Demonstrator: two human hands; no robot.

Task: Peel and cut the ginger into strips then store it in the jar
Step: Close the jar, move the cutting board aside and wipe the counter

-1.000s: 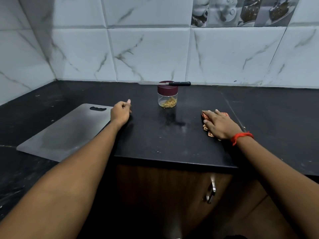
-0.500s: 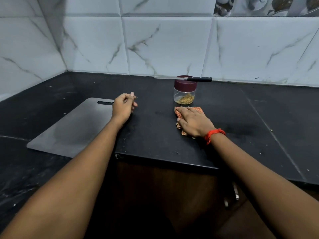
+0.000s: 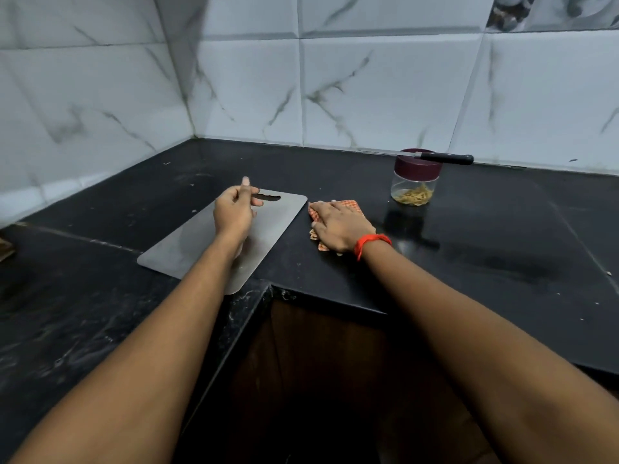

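A clear jar [image 3: 414, 184] with a maroon lid stands at the back right of the black counter, with ginger strips [image 3: 414, 196] in its bottom. A black-handled knife [image 3: 445, 158] lies across the lid, blade pointing left. My right hand [image 3: 338, 227] presses flat on an orange checked cloth [image 3: 351, 205] left of the jar. My left hand [image 3: 234, 212] is over the steel cutting board [image 3: 187, 249], its fingers curled with nothing visible in them.
The counter [image 3: 485, 262] bends in an L, with a dark wooden cabinet [image 3: 318, 380] below its front edge. White marble tiles [image 3: 368, 95] close off the back and left. Small crumbs dot the counter.
My right hand has slid the cloth leftward, from right of the jar to beside the cutting board. My left hand now sits over the board. The view has swung left.
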